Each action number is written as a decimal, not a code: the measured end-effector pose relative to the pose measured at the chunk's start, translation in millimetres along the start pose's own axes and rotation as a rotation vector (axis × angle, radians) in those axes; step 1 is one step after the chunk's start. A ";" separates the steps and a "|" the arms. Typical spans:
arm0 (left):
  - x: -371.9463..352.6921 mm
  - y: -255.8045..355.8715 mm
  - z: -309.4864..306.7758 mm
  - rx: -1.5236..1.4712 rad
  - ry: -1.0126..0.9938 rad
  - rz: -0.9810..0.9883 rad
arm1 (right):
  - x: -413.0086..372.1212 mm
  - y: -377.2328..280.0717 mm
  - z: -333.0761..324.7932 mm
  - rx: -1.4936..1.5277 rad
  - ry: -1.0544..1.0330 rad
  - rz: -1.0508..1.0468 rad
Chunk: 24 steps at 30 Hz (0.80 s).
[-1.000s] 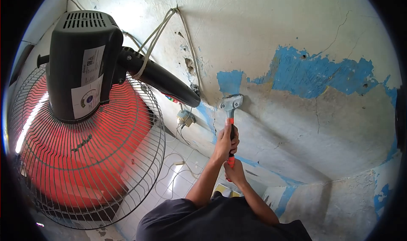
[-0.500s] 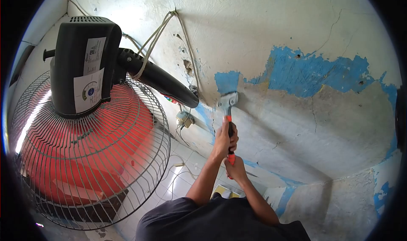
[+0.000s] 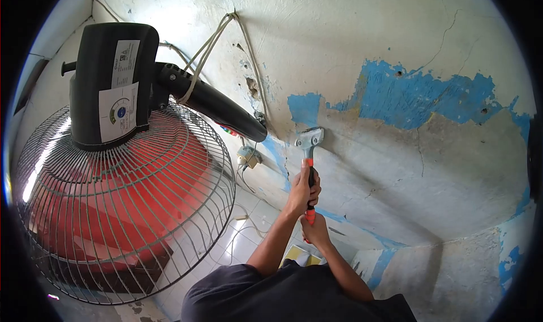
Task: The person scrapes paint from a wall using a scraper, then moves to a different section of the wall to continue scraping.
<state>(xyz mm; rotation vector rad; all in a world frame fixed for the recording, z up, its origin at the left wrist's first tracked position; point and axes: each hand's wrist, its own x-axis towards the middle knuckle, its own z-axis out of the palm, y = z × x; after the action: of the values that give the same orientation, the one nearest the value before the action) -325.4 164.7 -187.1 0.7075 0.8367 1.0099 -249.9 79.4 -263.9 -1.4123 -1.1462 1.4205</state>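
A long-handled wall scraper (image 3: 309, 142) with a grey metal head and an orange and black handle points up at the wall (image 3: 362, 169). Its head is just below a small patch of blue paint (image 3: 304, 108), over bare grey plaster. My left hand (image 3: 305, 190) is wrapped round the middle of the handle, thumb lying along it. Lower down, my right hand (image 3: 315, 229) grips the handle's bottom end.
A large fan with a wire cage (image 3: 130, 209) fills the left side, its black pole (image 3: 226, 110) reaching near the wall. Cables (image 3: 249, 50) hang from a point above. A socket box (image 3: 248, 157) sits low on the wall. More blue paint (image 3: 418, 95) shows at right.
The scraper's head has shifted slightly down and right, off the lower edge of the small blue patch. Both hands have moved slightly with it, keeping their grip.
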 end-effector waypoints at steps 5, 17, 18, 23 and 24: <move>8.7 8.6 -4.4 0.007 0.010 0.063 | 13.7 -6.3 1.4 -0.013 -0.036 -0.039; 3.7 -2.9 -1.0 -0.004 0.041 0.015 | 11.7 23.6 0.2 -0.046 0.054 -0.123; 4.0 -0.6 1.2 -0.014 0.043 0.011 | 14.7 18.9 -1.6 -0.052 0.034 -0.123; 10.7 6.4 3.0 -0.004 0.067 0.091 | 28.2 13.9 -4.8 -0.072 0.010 -0.172; 10.1 1.3 4.2 -0.014 0.046 0.071 | 24.6 16.7 -8.1 -0.081 0.017 -0.163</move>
<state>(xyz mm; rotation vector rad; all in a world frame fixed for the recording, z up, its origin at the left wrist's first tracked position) -319.4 173.9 -186.6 0.7081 0.8489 1.0982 -242.0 99.2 -286.1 -1.3505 -1.2901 1.2589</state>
